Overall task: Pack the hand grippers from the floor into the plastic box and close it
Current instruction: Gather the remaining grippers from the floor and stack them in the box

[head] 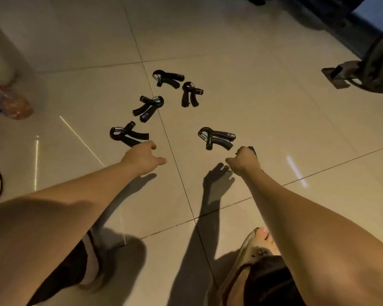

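Nearest me, at the bottom of the frame, I see my two bare forearms stretched out over the tiled floor (241,51), with a sandalled foot low on the right. My right hand (244,159) is curled closed, and something dark pokes out past its knuckles; I judge it is a hand gripper already picked up, though most of it is hidden. My left hand (143,156) is loosely open, thumb apart from the fingers, holding nothing, its fingertips right at the handle end of the lower-left gripper (128,134). Just beyond my right hand lies the centre-right gripper (217,138), free on the floor. Farther up sit the middle gripper (149,107), then the right-hand upper one (190,93) and the farthest gripper (167,78), all close together but apart. I cannot see the plastic box anywhere in this view. So I take this as the gathering step, barely begun. Next I would close my left hand on the lower-left gripper's handles, then find the box
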A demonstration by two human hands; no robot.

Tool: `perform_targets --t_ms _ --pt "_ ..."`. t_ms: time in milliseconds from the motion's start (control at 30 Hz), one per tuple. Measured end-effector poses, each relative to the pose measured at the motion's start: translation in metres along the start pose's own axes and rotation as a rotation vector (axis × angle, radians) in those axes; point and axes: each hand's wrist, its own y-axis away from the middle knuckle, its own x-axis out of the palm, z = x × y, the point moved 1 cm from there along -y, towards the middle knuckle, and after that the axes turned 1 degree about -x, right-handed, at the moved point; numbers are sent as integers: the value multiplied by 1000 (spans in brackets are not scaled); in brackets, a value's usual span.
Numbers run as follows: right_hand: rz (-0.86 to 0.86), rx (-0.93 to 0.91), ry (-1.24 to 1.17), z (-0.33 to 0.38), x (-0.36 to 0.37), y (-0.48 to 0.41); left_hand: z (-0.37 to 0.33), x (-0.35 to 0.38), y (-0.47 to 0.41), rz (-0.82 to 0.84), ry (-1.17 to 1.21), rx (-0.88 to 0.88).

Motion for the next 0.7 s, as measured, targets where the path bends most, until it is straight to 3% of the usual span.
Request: perform_targets --t_ms 200,367,533,700 --pt "-23 159 -7 -39 3 -77 -76 50 -87 54 -107 172" --pt "46 299 -94 -57 24 -107 -121 96 -141 20 -344 386" --pt "-34 272 -14 -55 43 -110 -136 124 -172 -34 -500 499" --pt "-32 77 98 -51 50 -106 -133 127 -186 -103 -631 564"
